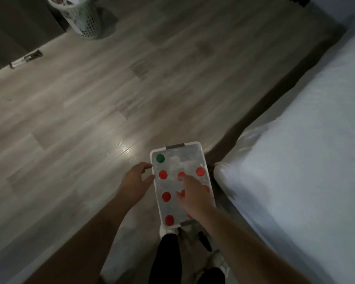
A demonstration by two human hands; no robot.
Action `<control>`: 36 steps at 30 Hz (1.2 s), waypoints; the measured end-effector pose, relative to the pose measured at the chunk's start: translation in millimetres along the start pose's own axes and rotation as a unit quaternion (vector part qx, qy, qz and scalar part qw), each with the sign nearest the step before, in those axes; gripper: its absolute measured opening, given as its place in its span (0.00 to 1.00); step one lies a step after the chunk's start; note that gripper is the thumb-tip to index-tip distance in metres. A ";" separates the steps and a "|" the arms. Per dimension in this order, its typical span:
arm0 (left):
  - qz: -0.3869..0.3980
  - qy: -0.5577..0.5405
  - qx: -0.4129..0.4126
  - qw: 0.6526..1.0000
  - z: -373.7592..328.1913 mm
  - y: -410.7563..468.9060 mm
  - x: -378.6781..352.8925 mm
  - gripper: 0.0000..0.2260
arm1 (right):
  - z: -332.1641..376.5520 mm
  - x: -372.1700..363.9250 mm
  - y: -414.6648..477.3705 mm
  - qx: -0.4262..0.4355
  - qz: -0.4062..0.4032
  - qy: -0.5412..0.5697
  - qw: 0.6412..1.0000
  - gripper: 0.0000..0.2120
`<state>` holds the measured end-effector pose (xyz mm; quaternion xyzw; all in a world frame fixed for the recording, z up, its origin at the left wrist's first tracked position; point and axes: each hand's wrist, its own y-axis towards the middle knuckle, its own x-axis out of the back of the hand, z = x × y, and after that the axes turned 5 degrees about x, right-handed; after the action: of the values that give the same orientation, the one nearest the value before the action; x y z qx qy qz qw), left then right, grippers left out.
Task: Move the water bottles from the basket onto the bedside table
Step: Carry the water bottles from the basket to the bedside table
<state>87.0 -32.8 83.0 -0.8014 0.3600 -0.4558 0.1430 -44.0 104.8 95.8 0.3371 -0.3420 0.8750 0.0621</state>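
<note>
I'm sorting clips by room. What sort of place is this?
Most likely a bedroom: a bed with white sheets on the right, a wood-look floor, and a laundry hamper in the far corner.

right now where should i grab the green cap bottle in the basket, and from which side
Take the green cap bottle by its cap and neck, coming straight down. It stands upright in the basket's far left corner, walls on two sides, so only the top is free. The left hand is nearest.
</note>
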 end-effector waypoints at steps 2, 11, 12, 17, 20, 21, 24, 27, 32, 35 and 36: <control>-0.002 -0.001 -0.018 1.000 13.6 27.6 -12.8 0.17 | -8.7 -24.8 27.2 0.037 -0.031 -0.050 0.998 0.19; -0.010 0.026 -0.138 0.990 46.7 98.2 -40.5 0.19 | -43.1 -75.9 94.2 0.130 -0.075 -0.130 0.980 0.17; -0.003 0.035 -0.149 0.988 48.2 104.2 -42.0 0.19 | -45.6 -79.9 98.9 0.137 -0.080 -0.133 0.978 0.16; 0.043 0.090 -0.199 0.975 56.9 126.8 -51.0 0.20 | -54.1 -92.2 114.9 0.166 -0.105 -0.150 0.969 0.15; 0.042 0.098 -0.221 0.970 59.9 133.1 -56.0 0.21 | -52.2 -94.0 117.6 0.168 -0.104 -0.174 0.965 0.15; 0.036 0.103 -0.227 0.968 59.9 134.1 -56.9 0.21 | -51.5 -94.3 118.5 0.168 -0.102 -0.177 0.964 0.15; 0.028 0.110 -0.242 0.964 59.8 135.5 -57.1 0.21 | -50.7 -93.2 120.0 0.174 -0.102 -0.172 0.964 0.15; 0.028 0.119 -0.253 0.960 58.1 132.4 -55.1 0.21 | -54.4 -89.9 117.2 0.180 -0.113 -0.152 0.965 0.15; 0.002 0.122 -0.267 0.956 48.9 122.8 -42.6 0.21 | -49.9 -80.9 105.0 0.185 -0.140 -0.109 0.967 0.17; -0.008 0.121 -0.268 0.956 42.0 111.4 -30.0 0.21 | -42.0 -71.6 92.8 0.190 -0.152 -0.064 0.968 0.18; -0.008 0.123 -0.269 0.955 39.5 105.9 -25.6 0.21 | -39.1 -67.1 87.0 0.194 -0.154 -0.047 0.968 0.18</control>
<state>64.3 -92.7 -13.5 -0.7511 0.4775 -0.4378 -0.1274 -43.7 72.0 -16.2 0.4318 -0.1124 0.8877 0.1136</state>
